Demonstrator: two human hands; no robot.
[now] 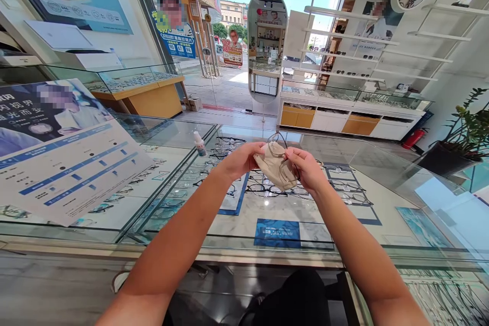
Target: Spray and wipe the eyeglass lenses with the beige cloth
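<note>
Eyeglasses (278, 148), slanting down rightward, facing unclear, against beige cloth (275, 169)

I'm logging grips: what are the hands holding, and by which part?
The left hand pinches the beige cloth near its upper left edge; the right hand holds the glasses by the frame, exact part unclear.

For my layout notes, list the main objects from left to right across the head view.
Printed sign → small bottle → beige cloth → red fire extinguisher → potted plant.
</note>
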